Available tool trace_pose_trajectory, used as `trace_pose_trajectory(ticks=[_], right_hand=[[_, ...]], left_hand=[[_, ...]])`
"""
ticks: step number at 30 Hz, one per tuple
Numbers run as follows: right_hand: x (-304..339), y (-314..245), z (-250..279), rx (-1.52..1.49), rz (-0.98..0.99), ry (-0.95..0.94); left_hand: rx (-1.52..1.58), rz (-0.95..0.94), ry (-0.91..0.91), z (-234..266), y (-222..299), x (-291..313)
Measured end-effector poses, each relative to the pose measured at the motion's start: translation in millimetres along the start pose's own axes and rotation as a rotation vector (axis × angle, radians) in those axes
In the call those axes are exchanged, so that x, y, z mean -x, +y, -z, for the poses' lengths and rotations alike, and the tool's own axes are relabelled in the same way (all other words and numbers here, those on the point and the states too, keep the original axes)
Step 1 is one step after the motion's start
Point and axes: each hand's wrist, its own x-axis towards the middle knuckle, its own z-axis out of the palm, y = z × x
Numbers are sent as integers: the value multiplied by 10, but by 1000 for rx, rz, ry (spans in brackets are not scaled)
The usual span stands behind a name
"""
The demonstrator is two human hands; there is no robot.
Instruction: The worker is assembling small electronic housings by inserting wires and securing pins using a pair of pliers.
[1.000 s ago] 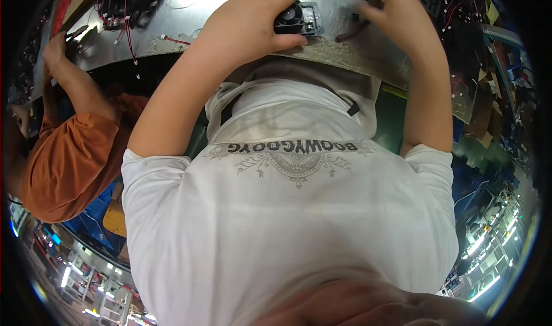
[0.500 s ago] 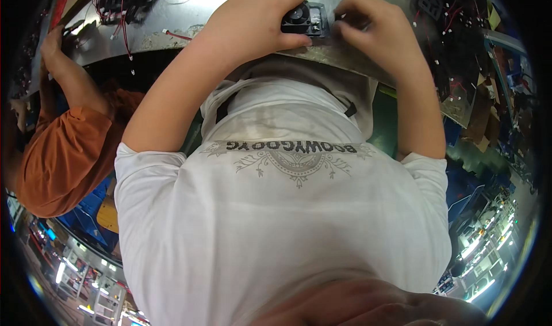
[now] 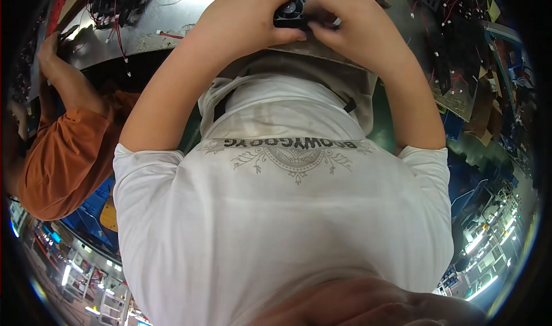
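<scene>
A small black cooling fan [image 3: 291,9] in a dark frame lies at the near edge of the metal table. My left hand [image 3: 247,16] grips its left side, with the thumb along the near edge and the fingers over the far edge. From the right, my right hand [image 3: 349,22] closes on the frame's right end, thumb and fingertips brought together there. Its fingers cover that end, so any small part between them is hidden.
The metal table [image 3: 158,16] runs along the top. Black fans with red wires [image 3: 109,4] lie at far left, a loose red wire [image 3: 169,35] nearer. More black parts with wires [image 3: 445,44] are piled at right. A co-worker's arm in an orange sleeve [image 3: 69,159] is at left.
My right hand has moved left onto the right end of the fan's frame, covering the part that showed before. My left hand keeps its grip, shifted slightly left in view.
</scene>
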Motion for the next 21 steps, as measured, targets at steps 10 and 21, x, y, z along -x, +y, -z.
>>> trace_pose_trajectory(ticks=[10,21], right_hand=[[38,129,35,-142,-276,-28],[423,346,-289,559,-24,256]], left_hand=[[-96,-99,112,-118,-110,-22],[-93,-6,208,-36,-293,52]])
